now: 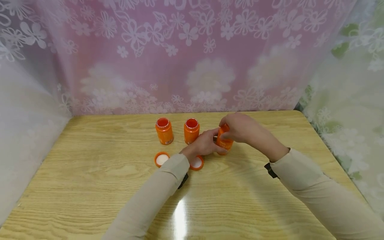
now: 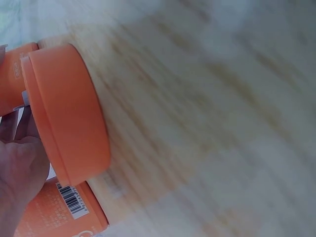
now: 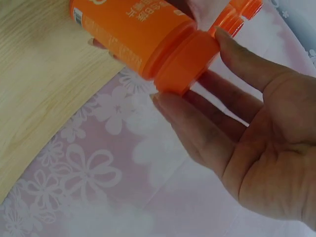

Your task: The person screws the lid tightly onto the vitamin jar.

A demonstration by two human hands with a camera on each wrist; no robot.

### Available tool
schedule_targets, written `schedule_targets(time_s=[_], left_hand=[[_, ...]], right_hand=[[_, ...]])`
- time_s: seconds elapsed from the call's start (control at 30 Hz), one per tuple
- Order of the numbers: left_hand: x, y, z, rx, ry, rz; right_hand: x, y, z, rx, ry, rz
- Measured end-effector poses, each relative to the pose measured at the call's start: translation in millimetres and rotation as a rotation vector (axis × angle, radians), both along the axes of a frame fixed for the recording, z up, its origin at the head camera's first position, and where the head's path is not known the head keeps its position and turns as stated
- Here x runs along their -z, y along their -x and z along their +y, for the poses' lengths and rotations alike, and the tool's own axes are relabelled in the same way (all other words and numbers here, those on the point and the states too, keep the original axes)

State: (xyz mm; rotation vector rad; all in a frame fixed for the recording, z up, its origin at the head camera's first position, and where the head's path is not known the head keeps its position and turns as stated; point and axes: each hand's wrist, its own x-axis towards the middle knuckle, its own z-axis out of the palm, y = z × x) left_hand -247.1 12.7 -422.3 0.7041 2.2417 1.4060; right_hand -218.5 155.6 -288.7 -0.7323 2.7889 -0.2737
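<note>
At the right of the row stands an orange plastic bottle (image 1: 225,144) with its cap (image 3: 186,64) on. My left hand (image 1: 205,144) holds the body of this bottle low down, thumb toward me. From above, my right hand (image 1: 240,127) grips the cap between thumb and fingers. The right wrist view shows the cap seated on the bottle's neck, with print on the label (image 3: 131,32). Part of the left hand's fingers is hidden behind the bottle.
Two uncapped orange bottles stand to the left, one in the middle (image 1: 191,131) and one farther left (image 1: 164,134). Before them lie two orange caps, white inside up: the left cap (image 1: 162,159) and another (image 1: 196,163) beneath my left wrist. A floral curtain (image 1: 189,80) hangs behind the wooden table (image 1: 99,173).
</note>
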Motion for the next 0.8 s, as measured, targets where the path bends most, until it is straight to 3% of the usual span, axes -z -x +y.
schedule_targets(time_s=[0.33, 0.8], left_hand=[[0.0, -2.3, 1.1, -0.012, 0.018, 0.016], [0.8, -4.4, 1.1, -0.010, -0.016, 0.014]], right_hand=[[3.5, -4.8, -5.3, 0.137, -0.009, 0.023], [4.2, -8.2, -8.0, 0.180, -0.001, 0.026]])
